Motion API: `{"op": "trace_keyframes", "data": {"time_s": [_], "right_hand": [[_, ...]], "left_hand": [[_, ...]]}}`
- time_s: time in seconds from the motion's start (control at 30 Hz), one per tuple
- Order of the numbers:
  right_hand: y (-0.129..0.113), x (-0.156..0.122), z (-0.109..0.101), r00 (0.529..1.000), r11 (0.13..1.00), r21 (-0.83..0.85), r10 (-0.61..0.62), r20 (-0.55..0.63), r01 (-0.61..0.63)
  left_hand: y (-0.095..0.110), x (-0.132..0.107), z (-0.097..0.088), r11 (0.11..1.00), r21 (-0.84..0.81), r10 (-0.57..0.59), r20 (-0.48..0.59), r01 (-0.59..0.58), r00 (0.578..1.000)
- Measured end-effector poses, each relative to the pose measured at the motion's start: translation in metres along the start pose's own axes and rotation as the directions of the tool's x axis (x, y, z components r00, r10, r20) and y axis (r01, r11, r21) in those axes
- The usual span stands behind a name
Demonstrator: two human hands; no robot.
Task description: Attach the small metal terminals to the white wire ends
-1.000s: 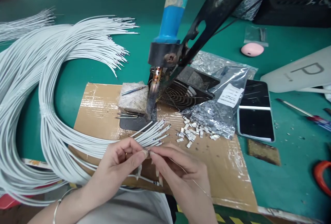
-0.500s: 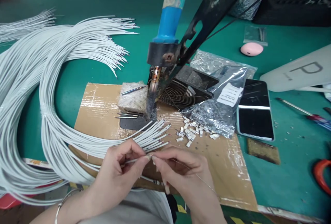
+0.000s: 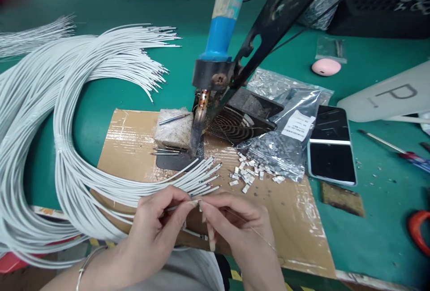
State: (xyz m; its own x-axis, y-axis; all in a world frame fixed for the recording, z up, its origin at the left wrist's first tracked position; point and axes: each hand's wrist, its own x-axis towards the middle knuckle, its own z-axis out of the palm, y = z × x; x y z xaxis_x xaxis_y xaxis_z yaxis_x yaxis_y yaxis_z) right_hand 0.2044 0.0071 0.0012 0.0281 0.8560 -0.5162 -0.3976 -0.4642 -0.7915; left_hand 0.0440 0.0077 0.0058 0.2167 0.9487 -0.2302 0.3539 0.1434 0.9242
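My left hand (image 3: 157, 223) pinches the end of a thin white wire (image 3: 174, 208) between thumb and forefinger, low over the cardboard sheet (image 3: 134, 147). My right hand (image 3: 235, 223) meets it fingertip to fingertip, pinching something small at the wire's tip; a fine solder-like strand (image 3: 255, 232) runs across its back. Just beyond the fingers several white wire ends (image 3: 204, 176) fan out. A big bundle of white wires (image 3: 50, 116) loops round on the left. Above stands a blue-handled soldering iron (image 3: 218, 49) in a black holder, tip down.
Small white connector pieces (image 3: 248, 174) spill from a clear bag (image 3: 285, 143) by a black fan grille (image 3: 235, 125). A phone (image 3: 331, 145) lies to the right, with a pink object (image 3: 325, 67), a screwdriver (image 3: 393, 147) and red-handled tool (image 3: 418, 230). A worn sponge block (image 3: 173, 127) sits by the iron.
Both hands stayed pinched together at the wire tip, shifting only slightly; the view tilted a little. The right hand's fingers turned somewhat downward.
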Motion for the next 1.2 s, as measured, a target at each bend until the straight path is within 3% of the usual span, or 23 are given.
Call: {"op": "trace_keyframes", "data": {"time_s": [0.2, 0.3, 0.37, 0.43, 0.5, 0.57, 0.63, 0.67, 0.7, 0.77, 0.8, 0.83, 0.87, 0.97, 1.1, 1.2], "right_hand": [[-0.005, 0.001, -0.002, 0.997, 0.997, -0.013, 0.079, -0.011, -0.079], [-0.013, 0.003, -0.004, 0.994, 0.988, -0.106, 0.112, 0.001, -0.112], [-0.019, 0.003, -0.006, 0.995, 0.977, -0.19, 0.104, 0.012, -0.1], [-0.021, 0.003, -0.005, 0.998, 0.97, -0.237, 0.061, 0.012, -0.057], [-0.017, 0.003, -0.002, 1.0, 0.977, -0.21, 0.026, -0.001, -0.026], [-0.005, 0.002, 0.003, 0.999, 0.991, -0.132, -0.011, -0.033, 0.007], [0.009, 0.002, 0.007, 0.985, 0.984, -0.105, -0.152, -0.084, 0.143], [0.016, 0.001, 0.009, 0.949, 0.946, -0.156, -0.3, -0.099, 0.283], [0.021, 0.002, 0.01, 0.877, 0.863, -0.247, -0.473, -0.087, 0.441], [0.027, 0.002, 0.009, 0.685, 0.61, -0.442, -0.729, 0.012, 0.657], [0.028, 0.003, 0.007, 0.607, 0.49, -0.515, -0.791, 0.075, 0.703], [0.027, 0.003, 0.006, 0.561, 0.409, -0.56, -0.818, 0.124, 0.72], [0.026, 0.004, 0.004, 0.546, 0.372, -0.579, -0.823, 0.157, 0.726], [0.021, 0.005, 0.001, 0.593, 0.435, -0.525, -0.786, 0.177, 0.732], [0.017, 0.005, 0.004, 0.728, 0.641, -0.41, -0.679, 0.09, 0.649], [0.015, 0.004, 0.007, 0.85, 0.813, -0.284, -0.526, 0.018, 0.509]], "left_hand": [[0.0, 0.0, -0.001, 1.0, 0.025, -0.008, 0.043, 0.007, 0.999], [-0.002, 0.0, 0.0, 0.975, 0.168, 0.148, 0.01, -0.147, 0.989], [-0.002, 0.0, 0.001, 0.915, 0.282, 0.304, -0.014, -0.288, 0.953], [-0.002, 0.0, 0.002, 0.872, 0.334, 0.383, -0.014, -0.357, 0.924], [-0.001, 0.0, 0.002, 0.91, 0.278, 0.325, -0.014, -0.309, 0.945], [0.002, 0.0, 0.002, 0.981, 0.121, 0.152, -0.01, -0.15, 0.988], [0.006, 0.001, 0.002, 0.995, -0.09, -0.037, 0.02, 0.039, 0.999], [0.007, 0.003, 0.002, 0.974, -0.192, -0.112, 0.048, 0.119, 0.993], [0.009, 0.004, 0.002, 0.94, -0.288, -0.167, 0.077, 0.182, 0.983], [0.011, 0.007, 0.002, 0.855, -0.442, -0.238, 0.133, 0.272, 0.962], [0.012, 0.009, 0.002, 0.817, -0.494, -0.256, 0.153, 0.298, 0.954], [0.012, 0.01, 0.001, 0.791, -0.529, -0.261, 0.16, 0.306, 0.952], [0.012, 0.011, 0.001, 0.78, -0.55, -0.256, 0.153, 0.298, 0.954], [0.011, 0.014, 0.0, 0.792, -0.57, -0.213, 0.075, 0.218, 0.974], [0.008, 0.016, 0.0, 0.777, -0.599, -0.223, 0.028, 0.195, 0.974], [0.008, 0.017, 0.001, 0.778, -0.6, -0.217, 0.024, 0.188, 0.976]]}}
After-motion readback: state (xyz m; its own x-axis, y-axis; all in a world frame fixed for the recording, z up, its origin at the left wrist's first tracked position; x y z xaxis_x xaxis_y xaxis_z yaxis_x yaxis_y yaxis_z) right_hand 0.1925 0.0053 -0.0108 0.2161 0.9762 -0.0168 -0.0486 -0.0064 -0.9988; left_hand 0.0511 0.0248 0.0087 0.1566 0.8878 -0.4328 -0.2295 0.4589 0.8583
